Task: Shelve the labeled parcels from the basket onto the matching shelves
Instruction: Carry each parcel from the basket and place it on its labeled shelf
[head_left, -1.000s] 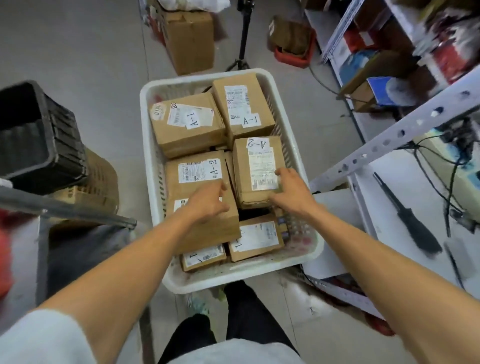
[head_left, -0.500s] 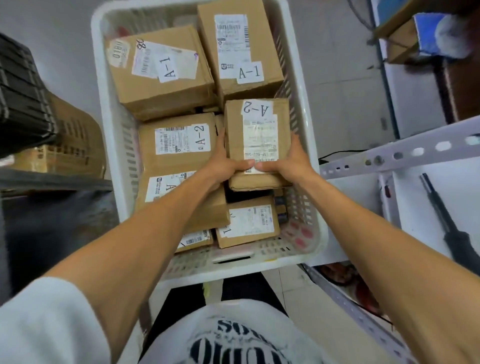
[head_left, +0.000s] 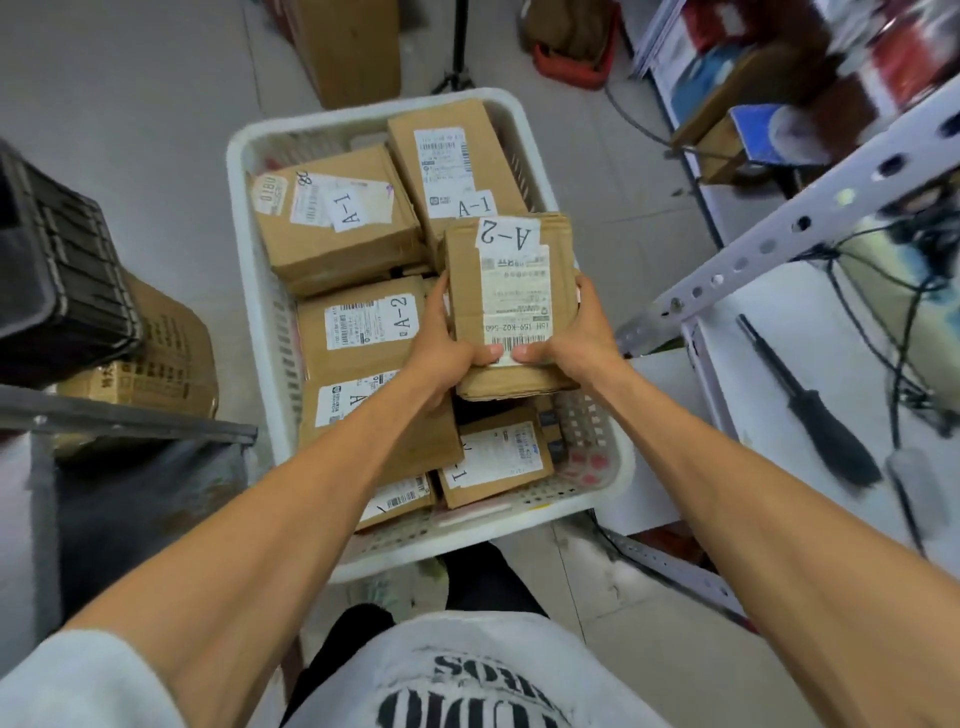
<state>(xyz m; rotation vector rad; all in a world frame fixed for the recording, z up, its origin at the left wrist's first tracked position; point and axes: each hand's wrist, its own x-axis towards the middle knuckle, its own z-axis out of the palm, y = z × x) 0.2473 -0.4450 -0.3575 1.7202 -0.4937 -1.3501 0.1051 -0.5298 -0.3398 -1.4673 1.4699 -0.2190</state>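
Cardboard parcels mostly lie in the white basket: two marked A-1 at its far end, another A-2 at its left side, more at its near end, so the shelving looks barely begun. One A-2 parcel sits raised just above the basket's right half. The left hand and right hand clasp its sides, thumbs pressed on top, both arms stretched forward.

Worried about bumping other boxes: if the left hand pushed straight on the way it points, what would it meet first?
Probably the far right A-1 parcel in the basket, just beyond the A-2 parcel that the left hand grips. Depth is unclear: the hand may pass above it.
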